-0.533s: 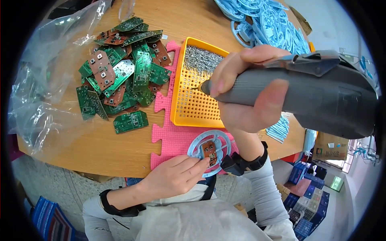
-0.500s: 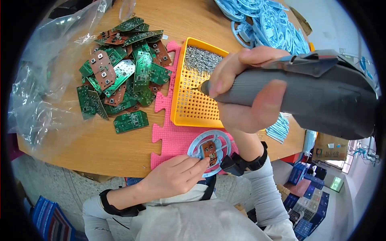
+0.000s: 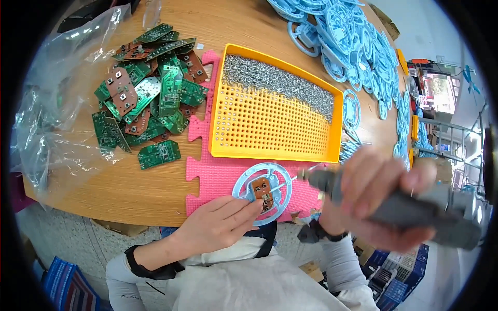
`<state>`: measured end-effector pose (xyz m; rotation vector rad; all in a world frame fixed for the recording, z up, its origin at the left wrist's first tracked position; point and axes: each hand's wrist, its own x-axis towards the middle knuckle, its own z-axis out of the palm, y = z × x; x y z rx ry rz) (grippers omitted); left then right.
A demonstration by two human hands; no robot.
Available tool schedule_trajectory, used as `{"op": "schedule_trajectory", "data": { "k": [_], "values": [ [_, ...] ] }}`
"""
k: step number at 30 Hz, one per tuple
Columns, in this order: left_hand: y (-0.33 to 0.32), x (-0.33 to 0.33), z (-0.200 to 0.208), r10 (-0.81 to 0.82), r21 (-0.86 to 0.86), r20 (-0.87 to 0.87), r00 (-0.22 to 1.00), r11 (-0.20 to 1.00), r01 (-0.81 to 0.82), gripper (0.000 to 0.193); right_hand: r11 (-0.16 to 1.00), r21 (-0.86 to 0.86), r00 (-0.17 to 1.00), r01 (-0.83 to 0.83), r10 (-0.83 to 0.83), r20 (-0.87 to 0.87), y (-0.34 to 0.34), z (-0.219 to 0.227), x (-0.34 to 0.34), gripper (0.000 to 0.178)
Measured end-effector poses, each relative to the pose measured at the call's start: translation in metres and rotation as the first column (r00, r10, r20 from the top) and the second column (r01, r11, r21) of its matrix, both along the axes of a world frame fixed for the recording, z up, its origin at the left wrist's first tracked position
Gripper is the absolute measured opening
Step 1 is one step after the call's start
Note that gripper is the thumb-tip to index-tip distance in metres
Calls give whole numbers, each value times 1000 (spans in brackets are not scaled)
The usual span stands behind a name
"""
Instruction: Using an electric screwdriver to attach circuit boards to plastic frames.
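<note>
A light blue ring-shaped plastic housing lies on the pink foam mat near the table's front edge. Inside it sits a brown circuit board with small black buttons. My left hand is closed at the housing's left side, its fingertips pressing on the board. A dark grey electric screwdriver is gripped in my right hand, which is blurred by motion. The screwdriver's tip points left, just above and right of the housing, apart from the board.
Behind the housing stands a yellow perforated tray with many silver screws along its far side. Green and brown circuit boards are heaped at left beside a clear plastic bag. More light blue housings pile up at the far right.
My right hand has brought the screwdriver down and right, from over the tray to beside the housing, uncovering the tray. My left hand stays on the housing; the view has shifted slightly.
</note>
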<state>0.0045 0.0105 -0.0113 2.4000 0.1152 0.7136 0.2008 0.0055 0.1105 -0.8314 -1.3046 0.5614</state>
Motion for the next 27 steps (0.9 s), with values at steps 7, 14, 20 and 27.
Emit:
{"op": "schedule_trajectory", "data": {
  "k": [7, 14, 20, 27],
  "values": [
    [0, 6, 4, -14, 24, 7, 1000, 1000, 14, 37, 996, 10, 993, 91, -91, 71, -68, -15, -11, 48],
    [-1, 5, 4, 23, -23, -8, 1000, 999, -23, 45, 1000, 27, 1000, -7, 6, 18, -74, -31, -12, 54],
    [1, 7, 9, -14, 9, 15, 1000, 1000, 14, 35, 998, 46, 987, -40, 33, 159, -69, -28, -12, 51],
    [0, 5, 7, 8, -5, -14, 1000, 1000, -8, 44, 997, 27, 986, -76, 72, 150, -68, -34, -14, 50]
  ]
}}
